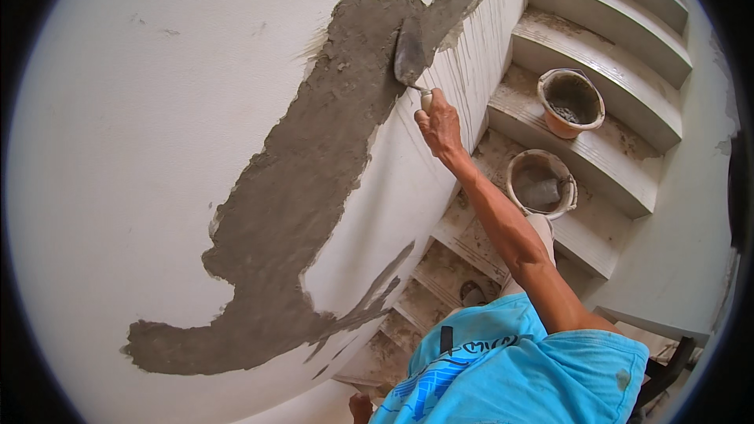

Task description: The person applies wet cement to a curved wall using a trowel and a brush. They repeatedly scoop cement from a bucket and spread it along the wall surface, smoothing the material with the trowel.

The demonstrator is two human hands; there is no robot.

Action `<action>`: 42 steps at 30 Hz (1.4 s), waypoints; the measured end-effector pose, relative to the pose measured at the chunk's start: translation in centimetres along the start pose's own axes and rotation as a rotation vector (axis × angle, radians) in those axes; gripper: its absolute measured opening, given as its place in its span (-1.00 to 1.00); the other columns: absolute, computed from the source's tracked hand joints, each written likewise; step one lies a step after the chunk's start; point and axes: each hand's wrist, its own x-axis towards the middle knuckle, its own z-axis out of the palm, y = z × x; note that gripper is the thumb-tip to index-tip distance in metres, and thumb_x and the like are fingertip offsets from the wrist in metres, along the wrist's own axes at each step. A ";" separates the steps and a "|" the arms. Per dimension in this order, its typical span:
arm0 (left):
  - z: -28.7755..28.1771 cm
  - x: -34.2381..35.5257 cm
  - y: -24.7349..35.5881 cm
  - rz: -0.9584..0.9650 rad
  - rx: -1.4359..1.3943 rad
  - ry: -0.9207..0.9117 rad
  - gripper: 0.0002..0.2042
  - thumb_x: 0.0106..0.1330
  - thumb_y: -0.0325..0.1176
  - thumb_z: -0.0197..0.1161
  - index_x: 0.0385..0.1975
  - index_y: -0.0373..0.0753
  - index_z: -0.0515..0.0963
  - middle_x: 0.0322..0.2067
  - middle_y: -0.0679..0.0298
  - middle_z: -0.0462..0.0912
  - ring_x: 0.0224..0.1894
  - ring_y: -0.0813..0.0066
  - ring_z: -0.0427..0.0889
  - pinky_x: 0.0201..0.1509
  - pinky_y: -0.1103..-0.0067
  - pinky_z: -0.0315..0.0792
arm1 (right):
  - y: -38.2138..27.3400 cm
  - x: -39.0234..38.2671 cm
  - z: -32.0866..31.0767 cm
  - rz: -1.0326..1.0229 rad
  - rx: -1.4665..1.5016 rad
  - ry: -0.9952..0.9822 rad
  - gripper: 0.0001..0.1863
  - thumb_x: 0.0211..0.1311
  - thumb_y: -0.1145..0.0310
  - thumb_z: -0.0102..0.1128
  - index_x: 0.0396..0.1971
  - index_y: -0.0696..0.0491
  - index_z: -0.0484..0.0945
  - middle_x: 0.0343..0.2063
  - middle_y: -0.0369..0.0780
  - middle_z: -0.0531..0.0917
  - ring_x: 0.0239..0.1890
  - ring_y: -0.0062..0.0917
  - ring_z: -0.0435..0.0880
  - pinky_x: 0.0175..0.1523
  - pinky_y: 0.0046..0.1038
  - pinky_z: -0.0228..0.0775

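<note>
Stairs (601, 55) bear 2 buckets (560, 124) while the right hand (441, 127) grips a trowel (409, 55).

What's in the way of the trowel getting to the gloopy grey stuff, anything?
Nothing that I can see. The right hand grips the trowel, which seems to lie against the grey patch on the wall. The upper bucket and lower bucket stand on the steps, off to the right.
</note>
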 end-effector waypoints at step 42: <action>1.8 1.8 -1.5 -0.065 -0.244 -0.029 -0.78 0.18 -0.31 0.15 -0.47 -0.36 0.62 -0.58 0.03 0.64 -0.55 0.16 0.63 -0.39 0.28 0.53 | 2.5 1.2 -1.7 -0.357 -0.262 0.069 -0.75 0.08 0.55 0.18 -0.30 0.10 0.29 -0.41 -0.04 0.59 -0.43 -0.11 0.66 -0.36 -0.17 0.50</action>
